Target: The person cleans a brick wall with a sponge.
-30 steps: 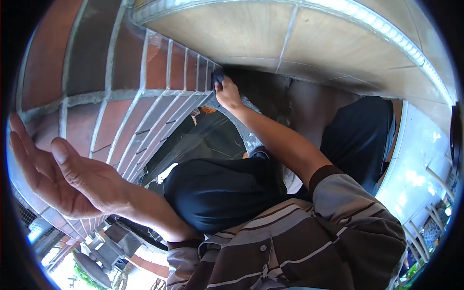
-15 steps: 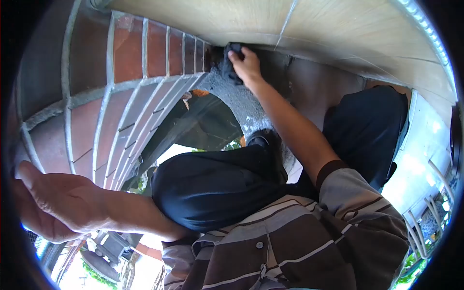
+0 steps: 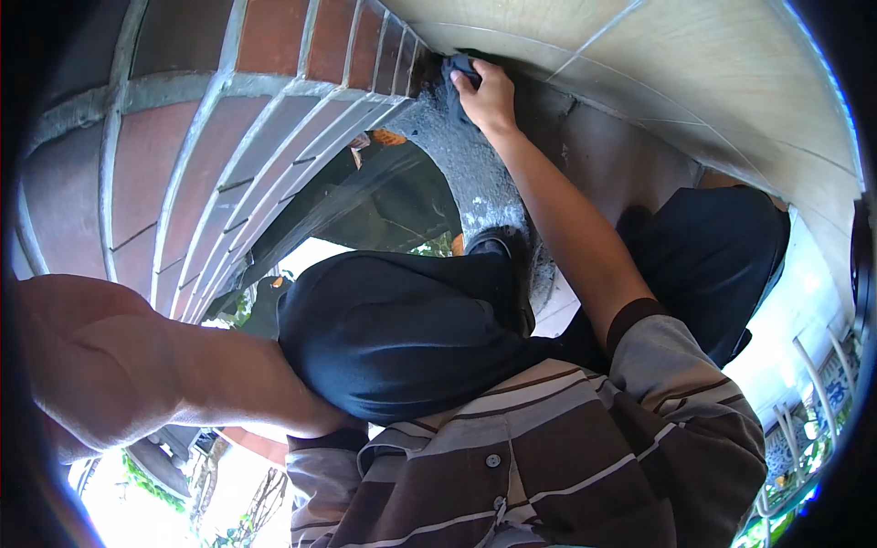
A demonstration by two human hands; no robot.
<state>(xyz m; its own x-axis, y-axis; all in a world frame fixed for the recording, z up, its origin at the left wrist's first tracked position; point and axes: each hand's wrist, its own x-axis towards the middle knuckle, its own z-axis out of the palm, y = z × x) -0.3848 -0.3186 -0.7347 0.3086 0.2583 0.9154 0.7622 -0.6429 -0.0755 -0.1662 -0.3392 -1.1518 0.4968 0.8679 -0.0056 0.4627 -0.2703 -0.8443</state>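
Near the top middle, my right hand [image 3: 490,96] is closed round a dark cloth [image 3: 459,80]. It presses the cloth into the corner where the brick-tiled wall [image 3: 274,46] meets the pale tiled wall [image 3: 512,32], just above the rough grey concrete strip [image 3: 470,173]. My left hand [image 3: 91,365] is large and close to the camera at the left edge, beside the brick tiles. Its fingers are mostly cut off by the frame edge, so its grip is hidden.
My bent knee [image 3: 384,338] in dark trousers lies below the concrete strip, with a dark shoe [image 3: 504,245] on it. A dark sheet [image 3: 393,205] and orange leaves [image 3: 389,137] lie beyond the strip's edge. Metal bars [image 3: 816,384] stand at the lower right.
The view has shifted, so both walls sit differently in it. My right hand stays on the cloth in the corner. My left hand has come closer and its fingers have moved out of sight.
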